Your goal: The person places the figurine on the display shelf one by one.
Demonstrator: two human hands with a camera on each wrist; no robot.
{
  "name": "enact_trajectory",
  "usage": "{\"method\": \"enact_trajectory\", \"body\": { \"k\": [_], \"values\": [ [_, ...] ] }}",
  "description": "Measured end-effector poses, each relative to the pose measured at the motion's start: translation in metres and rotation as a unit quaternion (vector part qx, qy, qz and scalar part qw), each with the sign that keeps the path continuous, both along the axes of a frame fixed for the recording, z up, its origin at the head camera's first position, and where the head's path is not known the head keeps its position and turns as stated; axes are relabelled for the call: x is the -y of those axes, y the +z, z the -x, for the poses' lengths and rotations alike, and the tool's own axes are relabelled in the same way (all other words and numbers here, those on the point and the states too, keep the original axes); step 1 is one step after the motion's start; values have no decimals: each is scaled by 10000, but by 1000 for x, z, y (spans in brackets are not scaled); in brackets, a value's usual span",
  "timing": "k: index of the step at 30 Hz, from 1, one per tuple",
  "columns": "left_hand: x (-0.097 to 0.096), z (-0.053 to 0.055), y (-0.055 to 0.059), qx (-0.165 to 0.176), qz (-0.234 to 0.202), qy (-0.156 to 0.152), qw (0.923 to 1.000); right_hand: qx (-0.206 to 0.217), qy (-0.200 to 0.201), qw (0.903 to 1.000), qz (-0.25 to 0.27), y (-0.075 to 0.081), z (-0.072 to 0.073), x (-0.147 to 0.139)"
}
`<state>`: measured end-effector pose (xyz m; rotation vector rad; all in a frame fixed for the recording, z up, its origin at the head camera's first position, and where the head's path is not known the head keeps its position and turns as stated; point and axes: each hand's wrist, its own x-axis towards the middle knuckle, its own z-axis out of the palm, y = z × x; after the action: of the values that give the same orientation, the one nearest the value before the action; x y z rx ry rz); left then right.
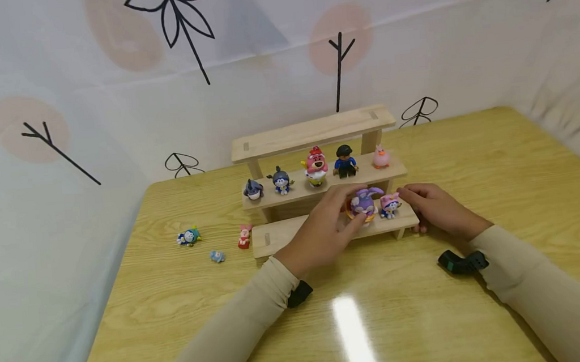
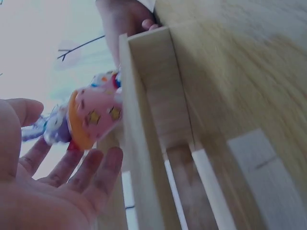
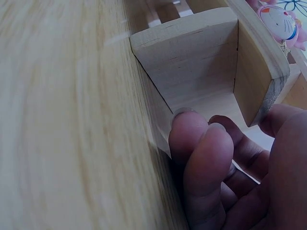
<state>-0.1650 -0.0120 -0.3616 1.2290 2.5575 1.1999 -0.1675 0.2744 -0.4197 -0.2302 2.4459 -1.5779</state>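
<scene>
My left hand (image 1: 317, 233) is around a purple long-eared figurine (image 1: 365, 203) on the lowest step of a wooden display stand (image 1: 293, 224). In the left wrist view, the thumb stands apart from the spread fingers (image 2: 103, 179), beside the figurine's pink and orange base (image 2: 96, 117). Next to it, a small figurine in a pink hat (image 1: 389, 206) sits near the step's right end. My right hand (image 1: 437, 206) is at that end. One finger touches the board's corner in the right wrist view, while the other fingers (image 3: 206, 153) curl loosely below, holding nothing.
Several figurines stand on the middle step, among them a pink bear (image 1: 315, 165) and a pink duck (image 1: 381, 158). Left of the stand, a blue-green figurine (image 1: 189, 236), a light blue one (image 1: 217, 256) and a pink-red one (image 1: 244, 237) lie on the table (image 1: 179, 326).
</scene>
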Motion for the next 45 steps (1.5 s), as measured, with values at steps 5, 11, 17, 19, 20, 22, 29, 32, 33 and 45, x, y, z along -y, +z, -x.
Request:
{"method": "enact_trajectory", "body": {
  "k": [5, 11, 17, 19, 20, 22, 29, 32, 33, 45],
  "values": [
    [22, -2, 3, -189, -389, 173, 9989, 19, -6, 9999, -116, 0, 0, 0],
    [48, -2, 7, -675, -625, 457, 9947, -31, -83, 9998, -167, 2, -1, 0],
    [75, -5, 2, -784, -613, 840, 9915, -57, -12, 9999, -134, 2, -2, 1],
    [81, -4, 0, -813, -522, 934, 9909, -44, 13, 9999, -118, 3, -2, 1],
    [84, -4, 0, -832, -474, 956, 9908, -41, 13, 9999, -113, 3, -2, 0],
    [88, -3, -2, -886, -384, 985, 9904, -50, -17, 9999, -100, 3, -2, 0],
    [103, 0, -5, -1354, 38, 1051, 9852, -32, -9, 9999, -103, 2, -1, 1],
    [111, 3, -7, -1485, 270, 1041, 9831, -60, -25, 9999, -148, 1, -1, 0],
    [113, 4, -8, -1495, 336, 1031, 9828, -60, -17, 9999, -154, 0, -1, 0],
    [131, 13, -5, -1397, 581, 949, 9839, -52, -14, 9999, -143, -1, 0, -1]
  ]
}}
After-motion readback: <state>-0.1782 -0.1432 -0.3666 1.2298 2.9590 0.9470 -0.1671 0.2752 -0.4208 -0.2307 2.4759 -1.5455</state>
